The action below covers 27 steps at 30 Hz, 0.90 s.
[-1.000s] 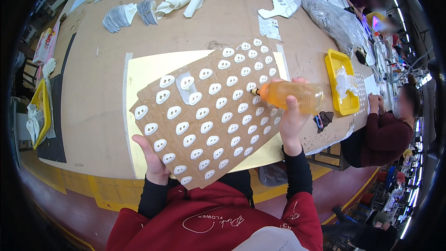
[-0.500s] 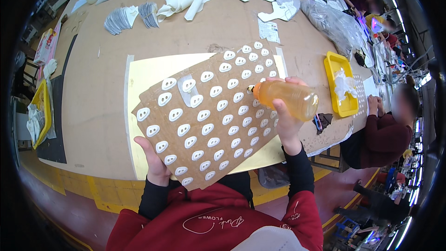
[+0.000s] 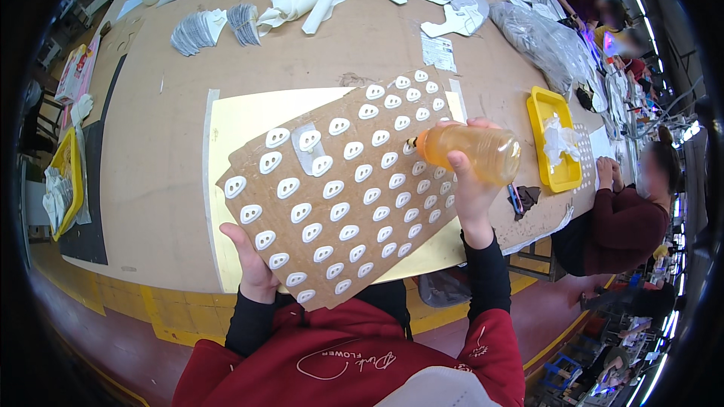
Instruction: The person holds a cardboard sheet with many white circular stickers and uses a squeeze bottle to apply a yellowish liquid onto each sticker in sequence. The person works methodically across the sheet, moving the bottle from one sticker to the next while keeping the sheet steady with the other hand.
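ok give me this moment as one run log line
left hand: gripping brown board edge | right hand: holding amber bottle, nozzle toward white pieces | brown board: over yellow sheet

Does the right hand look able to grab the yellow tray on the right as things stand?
Probably not as it is: the right hand is wrapped around the orange-tinted bottle. The path itself looks free, though, with nothing visible blocking the gap between bottle and yellow tray.

The flat brown cardboard sheet (image 3: pixel 351 191) looks matt, the rounded white plastic-looking pieces (image 3: pixel 332 190) smooth, the cylindrical amber plastic bottle (image 3: pixel 483 151) glossy.
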Each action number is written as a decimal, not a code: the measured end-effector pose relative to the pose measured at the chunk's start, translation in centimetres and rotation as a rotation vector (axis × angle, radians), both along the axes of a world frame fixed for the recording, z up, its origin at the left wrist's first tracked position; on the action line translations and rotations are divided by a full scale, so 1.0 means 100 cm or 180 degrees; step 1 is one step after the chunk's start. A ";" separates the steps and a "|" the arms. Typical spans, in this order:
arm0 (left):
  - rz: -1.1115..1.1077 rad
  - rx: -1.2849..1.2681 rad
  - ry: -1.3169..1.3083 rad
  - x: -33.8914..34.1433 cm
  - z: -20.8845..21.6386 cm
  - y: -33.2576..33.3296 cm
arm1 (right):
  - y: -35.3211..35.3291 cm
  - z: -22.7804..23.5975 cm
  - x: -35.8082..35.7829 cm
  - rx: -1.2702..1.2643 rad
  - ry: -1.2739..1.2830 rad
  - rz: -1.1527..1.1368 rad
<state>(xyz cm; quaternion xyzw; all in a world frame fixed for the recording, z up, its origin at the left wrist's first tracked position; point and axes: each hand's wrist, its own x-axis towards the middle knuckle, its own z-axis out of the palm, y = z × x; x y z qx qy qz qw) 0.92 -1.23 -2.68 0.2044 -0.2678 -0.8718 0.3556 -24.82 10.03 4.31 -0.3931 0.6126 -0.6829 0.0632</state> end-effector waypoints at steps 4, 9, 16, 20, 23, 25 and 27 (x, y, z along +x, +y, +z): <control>-0.0019 0.0039 0.0038 0.001 -0.001 0.000 | -0.001 0.002 -0.002 -0.0055 -0.0161 -0.0132; 0.0038 0.0029 0.0022 0.000 -0.001 0.000 | 0.002 -0.005 -0.007 -0.0046 -0.0150 -0.0422; 0.0035 0.0007 -0.0052 0.001 0.000 0.000 | 0.006 0.002 -0.016 0.0193 -0.0309 -0.0602; 0.0042 -0.0089 -0.0229 0.002 0.001 0.001 | 0.009 0.003 -0.020 0.0278 -0.0520 -0.0505; 0.0072 -0.0157 -0.0301 0.002 0.000 0.000 | 0.008 0.002 -0.021 0.0264 -0.0469 -0.0496; 0.0082 -0.0162 -0.0297 0.002 -0.001 0.000 | 0.005 0.006 -0.019 0.0238 -0.0423 -0.0506; 0.0094 -0.0117 -0.0276 0.001 -0.001 0.001 | 0.005 0.007 -0.019 0.0232 -0.0685 -0.0417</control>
